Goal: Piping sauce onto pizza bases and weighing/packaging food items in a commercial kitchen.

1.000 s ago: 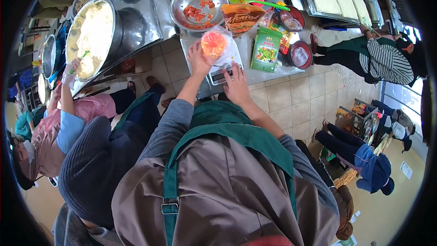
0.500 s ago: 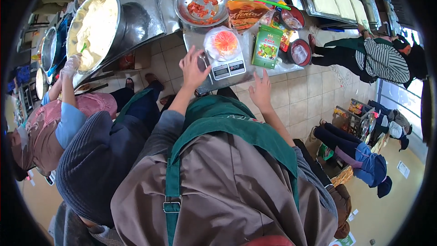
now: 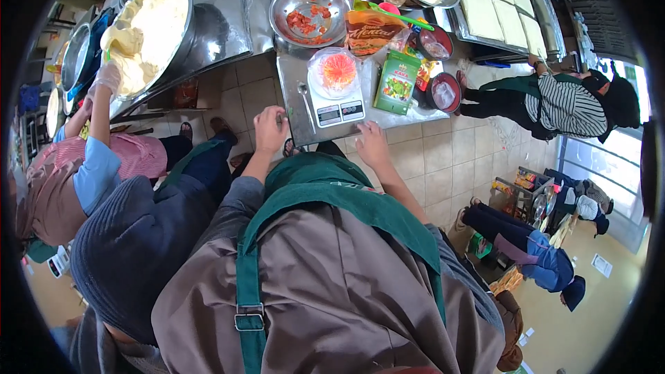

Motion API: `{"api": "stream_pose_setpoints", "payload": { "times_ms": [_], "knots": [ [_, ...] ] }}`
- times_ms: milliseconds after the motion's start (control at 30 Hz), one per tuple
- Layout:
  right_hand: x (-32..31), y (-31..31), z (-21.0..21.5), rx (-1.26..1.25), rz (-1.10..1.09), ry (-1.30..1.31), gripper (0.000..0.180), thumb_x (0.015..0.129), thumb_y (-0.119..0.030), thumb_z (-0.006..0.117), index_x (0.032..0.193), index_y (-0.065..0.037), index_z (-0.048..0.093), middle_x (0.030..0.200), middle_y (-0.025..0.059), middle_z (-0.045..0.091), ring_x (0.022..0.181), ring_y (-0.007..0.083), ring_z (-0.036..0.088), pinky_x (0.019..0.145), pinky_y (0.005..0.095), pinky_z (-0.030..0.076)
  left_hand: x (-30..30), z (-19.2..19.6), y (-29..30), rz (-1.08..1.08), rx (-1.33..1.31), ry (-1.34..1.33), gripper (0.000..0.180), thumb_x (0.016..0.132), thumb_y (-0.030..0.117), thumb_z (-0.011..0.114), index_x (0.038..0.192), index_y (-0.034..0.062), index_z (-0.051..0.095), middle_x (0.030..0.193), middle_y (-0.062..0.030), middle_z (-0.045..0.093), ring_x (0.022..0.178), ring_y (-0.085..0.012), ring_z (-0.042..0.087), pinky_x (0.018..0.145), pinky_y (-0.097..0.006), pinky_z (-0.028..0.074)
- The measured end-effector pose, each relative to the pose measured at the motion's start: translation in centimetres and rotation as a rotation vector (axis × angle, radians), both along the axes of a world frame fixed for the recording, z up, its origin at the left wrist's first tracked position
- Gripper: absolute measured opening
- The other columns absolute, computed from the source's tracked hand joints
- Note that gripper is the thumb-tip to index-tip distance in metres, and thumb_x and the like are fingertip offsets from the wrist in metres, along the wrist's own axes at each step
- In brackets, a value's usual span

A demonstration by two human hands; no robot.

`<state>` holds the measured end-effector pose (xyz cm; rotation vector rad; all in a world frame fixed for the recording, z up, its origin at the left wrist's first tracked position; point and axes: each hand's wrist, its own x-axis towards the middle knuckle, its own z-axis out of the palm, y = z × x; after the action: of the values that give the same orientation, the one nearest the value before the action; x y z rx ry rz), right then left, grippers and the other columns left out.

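On the metal table a white digital scale (image 3: 339, 112) carries a clear plastic bag (image 3: 334, 73) with orange-red shreds in it. My left hand (image 3: 270, 129) is at the table's left edge, fingers loosely bent and a little apart, with nothing visible in it. A metal spoon (image 3: 307, 105) lies between that hand and the scale. My right hand (image 3: 373, 144) rests its fingertips near the front edge, just right of the scale, fingers spread and empty. Right of the scale lies a green box (image 3: 397, 83) with a picture of salad.
Behind the scale stand a steel bowl (image 3: 309, 0) with red bits, an orange pouch (image 3: 373, 31) and a green spatula (image 3: 402, 16). Red bowls (image 3: 444, 93) line the right side. A co-worker's gloved hand (image 3: 107, 77) works in a large bowl of batter (image 3: 190, 38) at left. Trays of pale slabs (image 3: 481, 14) stand back right.
My left hand has drawn back from over the spoon to the table's left edge, its fingers more bent. My right hand has moved left, closer to the scale. The view has shifted slightly.
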<state>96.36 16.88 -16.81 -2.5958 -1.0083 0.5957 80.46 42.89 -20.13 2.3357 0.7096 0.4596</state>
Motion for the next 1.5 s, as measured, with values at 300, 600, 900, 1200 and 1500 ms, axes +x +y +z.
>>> {"api": "stream_pose_setpoints", "payload": {
  "times_ms": [300, 600, 900, 1200, 1500],
  "knots": [
    [2.0, 3.3, 0.4, -0.193, 0.081, -0.143, 0.056, 0.077, -0.02, 0.063, 0.13, -0.014, 0.046, 0.123, 0.016, 0.043, 0.113, 0.0322, 0.045, 0.093, 0.046, 0.039, -6.0, -2.9, 1.0, 0.115, 0.001, 0.261, 0.027, 0.074, 0.011, 0.061, 0.1, 0.0133, 0.054, 0.095, -0.0034, 0.056, 0.095, -0.0207, 0.056, 0.088, -0.04, 0.036],
    [2.6, 4.1, -0.2, -0.294, 0.191, -0.246, 0.054, 0.076, -0.023, 0.063, 0.127, -0.013, 0.05, 0.122, 0.0144, 0.045, 0.112, 0.0285, 0.045, 0.091, 0.0447, 0.039, -6.4, -3.3, 0.3, 0.098, -0.042, 0.287, 0.025, 0.074, 0.013, 0.06, 0.099, 0.013, 0.055, 0.097, -0.0054, 0.057, 0.1, -0.024, 0.055, 0.088, -0.042, 0.036],
    [9.9, 6.4, 6.2, 0.325, -0.131, -0.396, 0.037, 0.073, -0.015, 0.066, 0.107, -0.003, 0.056, 0.115, 0.0198, 0.048, 0.104, 0.0357, 0.049, 0.089, 0.0395, 0.042, -8.0, -3.1, -0.5, 0.193, -0.036, 0.277, 0.026, 0.073, 0.013, 0.061, 0.098, 0.0136, 0.055, 0.097, -0.0051, 0.057, 0.097, -0.0233, 0.056, 0.086, -0.042, 0.038],
    [23.3, 13.6, 11.5, 0.38, 0.133, -0.333, 0.047, 0.075, -0.026, 0.068, 0.117, -0.008, 0.056, 0.105, 0.0187, 0.059, 0.096, 0.035, 0.057, 0.08, 0.042, 0.047, -6.8, 0.0, -3.6, 0.446, -0.122, -0.094, 0.021, 0.078, 0.005, 0.059, 0.099, 0.0041, 0.056, 0.095, -0.0123, 0.061, 0.085, -0.0249, 0.062, 0.077, -0.035, 0.048],
    [25.3, 12.3, 13.1, 0.683, 0.274, -0.044, 0.023, 0.085, -0.023, 0.063, 0.095, -0.002, 0.066, 0.087, 0.018, 0.065, 0.074, 0.0302, 0.063, 0.07, 0.0333, 0.048, 3.3, 4.7, -12.1, 0.618, -0.265, -0.341, 0.018, 0.083, 0.009, 0.058, 0.1, 0.003, 0.058, 0.093, -0.01, 0.061, 0.083, -0.0193, 0.06, 0.077, -0.031, 0.047]
  ]
}}
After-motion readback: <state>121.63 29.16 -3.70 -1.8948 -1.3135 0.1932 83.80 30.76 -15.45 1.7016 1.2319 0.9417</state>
